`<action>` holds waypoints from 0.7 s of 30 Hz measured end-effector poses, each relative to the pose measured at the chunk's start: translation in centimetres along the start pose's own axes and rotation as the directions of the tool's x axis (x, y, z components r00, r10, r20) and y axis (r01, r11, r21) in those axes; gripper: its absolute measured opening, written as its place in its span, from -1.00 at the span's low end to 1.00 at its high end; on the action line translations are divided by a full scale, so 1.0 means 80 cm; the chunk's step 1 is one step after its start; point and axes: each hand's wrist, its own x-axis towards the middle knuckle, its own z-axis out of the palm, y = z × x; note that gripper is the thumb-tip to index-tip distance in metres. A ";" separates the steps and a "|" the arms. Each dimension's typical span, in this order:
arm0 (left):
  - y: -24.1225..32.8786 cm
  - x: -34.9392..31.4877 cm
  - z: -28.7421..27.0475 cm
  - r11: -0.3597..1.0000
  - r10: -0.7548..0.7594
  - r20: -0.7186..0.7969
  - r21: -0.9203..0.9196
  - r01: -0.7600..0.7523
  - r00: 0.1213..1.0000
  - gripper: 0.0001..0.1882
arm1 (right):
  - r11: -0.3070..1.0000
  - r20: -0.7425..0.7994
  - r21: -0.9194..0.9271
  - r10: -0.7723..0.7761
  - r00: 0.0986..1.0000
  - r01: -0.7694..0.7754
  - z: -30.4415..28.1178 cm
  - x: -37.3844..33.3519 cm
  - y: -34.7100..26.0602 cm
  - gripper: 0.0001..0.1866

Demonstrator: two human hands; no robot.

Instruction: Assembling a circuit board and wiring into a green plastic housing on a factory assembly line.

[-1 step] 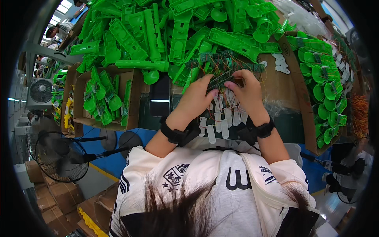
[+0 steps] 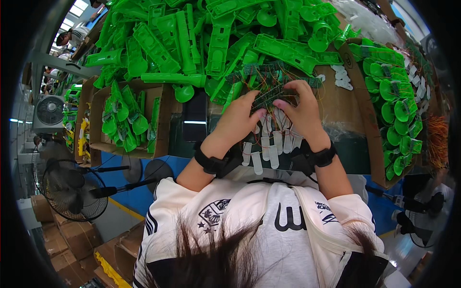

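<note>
Both hands meet at a dark green strip of circuit boards (image 2: 267, 98). My left hand (image 2: 238, 117) grips its left end, thumb on the near side and fingers over the far side. My right hand (image 2: 303, 109) is closed at its right end, thumb pressing the near edge, index finger bent beyond it. Thin red and yellow wires run from the boards. Below the hands, several white flat strips (image 2: 273, 156) lie on the wires' ends. More wired circuit boards (image 2: 264, 68) lie just beyond my fingers, against the green plastic shells.
A large heap of green plastic shells (image 2: 168, 43) fills the far side. On the left stands a cardboard box (image 2: 163, 120) of green parts beside a black phone (image 2: 194, 113). At right, another box (image 2: 367, 115) borders rows of green cups. White pieces (image 2: 341, 77) lie nearby.
The fingers of my right hand have shifted very slightly at the circuit board strip, and the right wrist has moved a little to the right. The rest looks the same.
</note>
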 end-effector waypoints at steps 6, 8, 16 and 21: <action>0.016 0.003 -0.016 0.993 0.119 0.099 -0.035 -0.116 0.988 -0.55 | 0.964 0.200 0.262 -0.013 0.980 -0.040 -0.021 0.014 0.014 -0.75; 0.011 0.005 -0.015 0.963 0.261 0.019 0.068 -0.261 0.965 -0.60 | 0.964 0.274 0.250 0.018 0.962 -0.089 -0.022 0.018 0.014 -0.76; 0.005 0.021 -0.001 0.963 0.199 -0.047 0.196 -0.187 0.979 -0.74 | 0.984 0.161 0.070 0.149 0.976 -0.162 -0.005 0.017 0.016 -0.79; 0.010 0.021 0.011 0.920 0.150 -0.114 0.380 -0.096 0.982 -0.78 | 0.968 -0.048 -0.250 -0.004 0.999 -0.008 0.019 0.005 0.007 -0.75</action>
